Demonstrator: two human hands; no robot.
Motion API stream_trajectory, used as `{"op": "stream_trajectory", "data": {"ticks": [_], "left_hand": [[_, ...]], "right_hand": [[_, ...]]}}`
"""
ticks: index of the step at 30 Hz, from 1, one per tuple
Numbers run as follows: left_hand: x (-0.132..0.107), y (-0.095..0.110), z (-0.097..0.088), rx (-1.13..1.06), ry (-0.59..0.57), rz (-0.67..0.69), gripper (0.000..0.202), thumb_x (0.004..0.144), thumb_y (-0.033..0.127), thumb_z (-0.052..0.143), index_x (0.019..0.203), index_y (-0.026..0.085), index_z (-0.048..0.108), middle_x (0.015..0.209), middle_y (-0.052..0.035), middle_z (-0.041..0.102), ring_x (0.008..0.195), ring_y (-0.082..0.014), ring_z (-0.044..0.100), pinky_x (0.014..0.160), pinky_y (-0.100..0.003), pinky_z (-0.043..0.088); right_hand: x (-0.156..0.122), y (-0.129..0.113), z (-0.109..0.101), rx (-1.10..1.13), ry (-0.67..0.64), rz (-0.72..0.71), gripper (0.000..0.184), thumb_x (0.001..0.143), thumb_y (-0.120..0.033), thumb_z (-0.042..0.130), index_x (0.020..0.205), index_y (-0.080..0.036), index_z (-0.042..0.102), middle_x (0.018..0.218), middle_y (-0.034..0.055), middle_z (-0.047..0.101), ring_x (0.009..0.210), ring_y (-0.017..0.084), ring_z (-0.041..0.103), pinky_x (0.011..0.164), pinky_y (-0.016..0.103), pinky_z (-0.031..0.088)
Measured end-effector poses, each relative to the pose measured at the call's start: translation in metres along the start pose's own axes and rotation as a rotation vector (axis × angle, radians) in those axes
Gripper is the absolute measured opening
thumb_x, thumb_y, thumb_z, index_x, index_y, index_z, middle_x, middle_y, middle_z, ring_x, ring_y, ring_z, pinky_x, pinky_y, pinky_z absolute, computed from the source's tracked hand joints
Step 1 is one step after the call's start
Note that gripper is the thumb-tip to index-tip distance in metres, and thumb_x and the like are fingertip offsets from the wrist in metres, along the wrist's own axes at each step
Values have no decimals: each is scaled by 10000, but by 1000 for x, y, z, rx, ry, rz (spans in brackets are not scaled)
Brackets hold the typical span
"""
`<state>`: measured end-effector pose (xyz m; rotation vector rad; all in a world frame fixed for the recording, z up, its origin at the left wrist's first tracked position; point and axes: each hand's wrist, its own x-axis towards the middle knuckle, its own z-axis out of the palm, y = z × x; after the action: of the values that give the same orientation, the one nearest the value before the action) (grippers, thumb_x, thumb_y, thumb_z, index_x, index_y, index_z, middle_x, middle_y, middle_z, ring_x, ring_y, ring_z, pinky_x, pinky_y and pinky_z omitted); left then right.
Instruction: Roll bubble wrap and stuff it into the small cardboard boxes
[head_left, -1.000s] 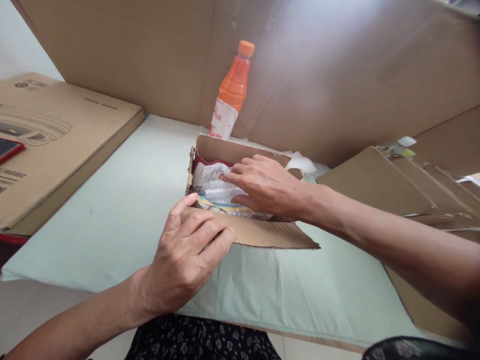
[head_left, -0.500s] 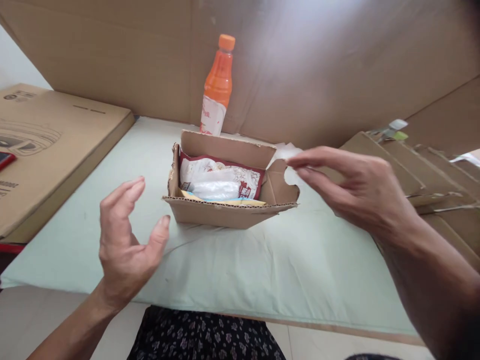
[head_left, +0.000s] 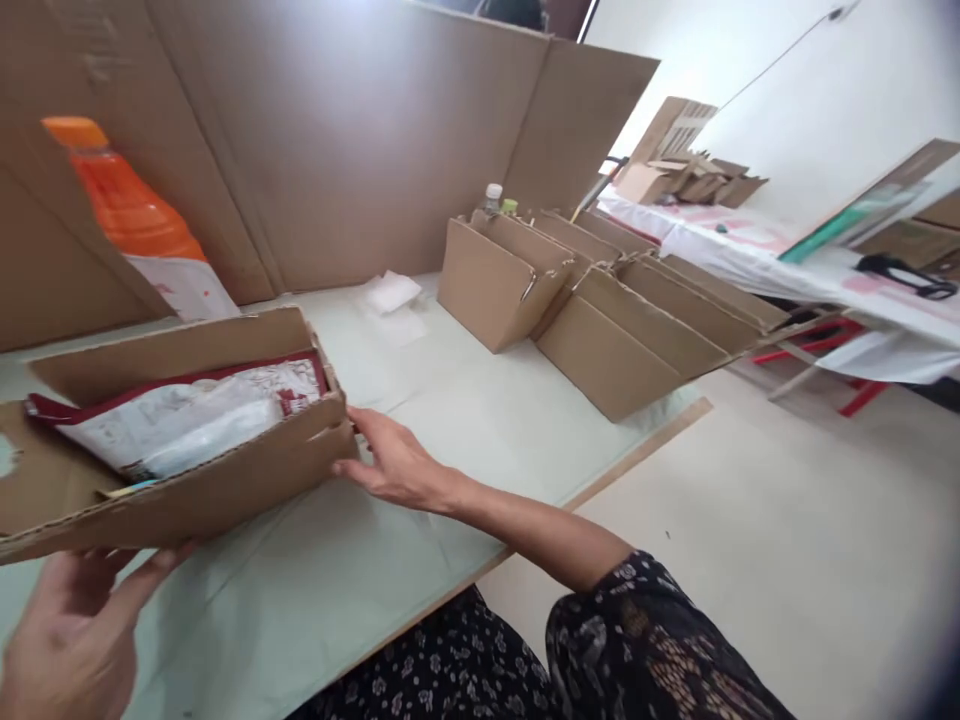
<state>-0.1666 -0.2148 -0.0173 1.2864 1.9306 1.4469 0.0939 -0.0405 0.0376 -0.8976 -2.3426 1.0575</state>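
An open cardboard box [head_left: 247, 478] sits at the left of the pale green cloth-covered table [head_left: 480, 430]. My right hand [head_left: 401, 462] grips the box's right end, fingers and thumb around its near corner. Under the near lower edge, my left hand [head_left: 79, 630] supports the box, its fingertips partly hidden beneath. Inside lie a maroon and white packet [head_left: 120, 425], a clear plastic-wrapped item [head_left: 214, 438] and the edge of something yellow and blue. Behind the box stands an orange bottle [head_left: 142, 215] with an orange cap and white label.
Several cardboard boxes [head_left: 622, 350] stand in rows at the table's right, with small bottle tops [head_left: 493, 195] showing in one. A white paper piece [head_left: 394, 292] lies near the cardboard backboard [head_left: 390, 150]. Farther right is another table [head_left: 720, 240] with cardboard pieces.
My view has swung to the right. Both hands, apart from the box before, are now on it. The box's orientation has changed, with its cut-out end now at the left.
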Motion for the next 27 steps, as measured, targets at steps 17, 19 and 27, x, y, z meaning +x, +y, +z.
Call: {"op": "stream_trajectory", "data": {"ticks": [17,19,27], "left_hand": [[11,168,332,-508,-674,-75,789,707,282,692,1453,164,466,1579,-185,439,1458,-354,443,1164,-534,443],[2,166,343,-465,-766,-13,782,727,293,682,1467,161,463,1556,-185,471,1438,-347,465,1155,-536,449],[10,146,374,-123,-870,359,802,790,279,630,1544,148,392,1611,-182,436,1480,-324,441,1208,-528,406]], "right_hand": [[-252,102,-78,26,1007,502,562,904,-476,661,1404,-237,564,1405,152,602,1168,276,656,869,417,605],[-246,108,-76,16,1010,490,540,914,-448,654,1411,-253,574,1465,150,552,1165,271,656,873,423,609],[-222,133,-80,68,1000,388,535,933,-405,648,1448,-278,578,1620,130,415,1254,271,627,949,422,610]]}}
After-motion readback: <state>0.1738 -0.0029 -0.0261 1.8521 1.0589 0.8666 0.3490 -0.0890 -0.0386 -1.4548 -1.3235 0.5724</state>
